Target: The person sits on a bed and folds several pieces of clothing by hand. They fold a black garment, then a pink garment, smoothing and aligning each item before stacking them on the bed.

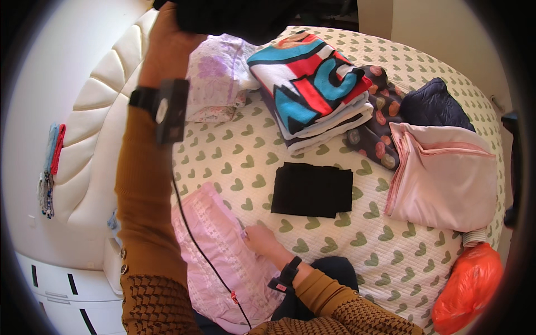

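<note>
My left hand [171, 46] is raised near the top edge, beside a large black thing [234, 19] that is cut off by the frame; whether the fingers grip it cannot be told. My right hand [260, 240] pinches the edge of a pink lace-patterned cloth [226, 255], which lies in front of me over the bed's edge. A folded black cloth [312, 190] lies flat on the heart-patterned quilt [331, 245], above and right of my right hand. Wrist straps with small devices sit on both my wrists, and a thin cable crosses the pink cloth.
On the bed lie a lilac floral cloth [213, 75], a stack of folded blankets [314, 83], a dark patterned cloth [379, 117], a navy quilted item [435, 104], a folded pink satin cloth [448, 180] and an orange plastic bag [469, 289]. A padded headboard [100, 104] stands left.
</note>
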{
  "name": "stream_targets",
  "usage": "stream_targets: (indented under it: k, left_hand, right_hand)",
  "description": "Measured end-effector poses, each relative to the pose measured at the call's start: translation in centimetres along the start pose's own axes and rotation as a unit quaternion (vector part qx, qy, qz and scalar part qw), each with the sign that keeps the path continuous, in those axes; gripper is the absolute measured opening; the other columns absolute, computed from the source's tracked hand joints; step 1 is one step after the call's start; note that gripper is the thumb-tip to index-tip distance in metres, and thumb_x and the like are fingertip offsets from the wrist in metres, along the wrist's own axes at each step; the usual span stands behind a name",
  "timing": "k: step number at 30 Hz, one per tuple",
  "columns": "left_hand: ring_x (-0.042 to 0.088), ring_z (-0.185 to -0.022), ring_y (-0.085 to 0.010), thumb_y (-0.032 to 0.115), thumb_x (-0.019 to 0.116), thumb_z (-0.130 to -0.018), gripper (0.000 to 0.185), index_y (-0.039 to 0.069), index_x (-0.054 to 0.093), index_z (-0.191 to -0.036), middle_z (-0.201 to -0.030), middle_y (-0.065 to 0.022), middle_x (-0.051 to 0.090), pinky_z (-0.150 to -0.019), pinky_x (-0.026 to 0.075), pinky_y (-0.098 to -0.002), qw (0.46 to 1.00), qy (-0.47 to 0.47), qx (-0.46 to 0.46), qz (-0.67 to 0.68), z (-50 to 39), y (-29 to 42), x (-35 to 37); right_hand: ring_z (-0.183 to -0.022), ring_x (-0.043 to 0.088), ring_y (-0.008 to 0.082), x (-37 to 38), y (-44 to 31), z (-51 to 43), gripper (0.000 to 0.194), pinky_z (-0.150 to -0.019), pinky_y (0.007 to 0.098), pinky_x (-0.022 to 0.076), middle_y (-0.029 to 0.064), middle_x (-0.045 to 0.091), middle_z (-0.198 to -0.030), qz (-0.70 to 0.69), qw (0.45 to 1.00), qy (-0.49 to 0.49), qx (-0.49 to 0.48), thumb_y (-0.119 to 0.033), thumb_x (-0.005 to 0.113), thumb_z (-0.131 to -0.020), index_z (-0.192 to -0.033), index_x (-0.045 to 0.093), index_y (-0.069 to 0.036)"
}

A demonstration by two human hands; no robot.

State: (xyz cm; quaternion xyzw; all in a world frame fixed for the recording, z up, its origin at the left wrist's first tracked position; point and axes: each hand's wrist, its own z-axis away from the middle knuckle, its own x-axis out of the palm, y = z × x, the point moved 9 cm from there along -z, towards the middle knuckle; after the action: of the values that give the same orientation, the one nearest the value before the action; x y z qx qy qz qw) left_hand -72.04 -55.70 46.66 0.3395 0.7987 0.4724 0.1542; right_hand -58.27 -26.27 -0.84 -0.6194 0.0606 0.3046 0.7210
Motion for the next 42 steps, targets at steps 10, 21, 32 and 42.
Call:
stream_targets:
  k: [10, 21, 32, 42]
  left_hand:
    - [0.073, -0.094, -0.0239, 0.021, 0.062, -0.096, 0.028, 0.006, 0.071, -0.118, -0.109, -0.0109, 0.075, -0.091, 0.057, -0.0339, 0.876, 0.205, -0.437, -0.019, 8.4, -34.1, -7.4]
    - [0.065, -0.115, -0.0319, 0.036, 0.077, -0.087, 0.054, -0.005, 0.066, -0.120, -0.121, -0.0187, 0.069, -0.098, 0.052, -0.0393, 0.816, 0.199, -0.134, -0.526, 4.5, -24.9, -8.5]
    - [0.002, -0.150, -0.0577, 0.077, 0.043, -0.092, 0.096, 0.027, 0.004, -0.164, -0.169, -0.0198, -0.003, -0.111, 0.017, -0.0765, 0.738, -0.116, -0.216, -0.628, 4.1, -29.5, 7.6]
    - [-0.001, -0.151, -0.0537, 0.078, 0.037, -0.094, 0.090, 0.033, 0.001, -0.163, -0.169, -0.0183, -0.005, -0.114, 0.015, -0.0731, 0.751, -0.145, -0.214, -0.607, 1.7, -34.0, 6.4]
  right_hand:
    - [-0.089, 0.068, 0.0412, -0.6, 1.2, -0.8, 0.023, -0.079, 0.0529, 0.0539, 0.0211, 0.070, -0.090, -0.057, 0.998, 0.001, 0.014, -0.027, 0.058, -0.090, -0.094, 0.070, -0.008]
    - [-0.087, 0.068, 0.0399, -0.5, 0.5, -0.6, 0.020, -0.076, 0.0525, 0.0530, 0.0189, 0.071, -0.089, -0.106, 0.994, 0.008, 0.009, -0.025, 0.058, -0.091, -0.094, 0.070, -0.009]
    - [-0.087, 0.068, 0.0414, -0.9, -1.0, 0.7, 0.022, -0.077, 0.0537, 0.0526, 0.0200, 0.071, -0.090, -0.083, 0.996, -0.031, -0.014, -0.024, 0.056, -0.091, -0.098, 0.070, -0.009]
    - [-0.086, 0.068, 0.0431, -0.7, -0.4, 0.4, 0.022, -0.076, 0.0540, 0.0537, 0.0208, 0.071, -0.090, -0.135, 0.989, 0.051, -0.013, -0.023, 0.056, -0.087, -0.094, 0.071, -0.008]
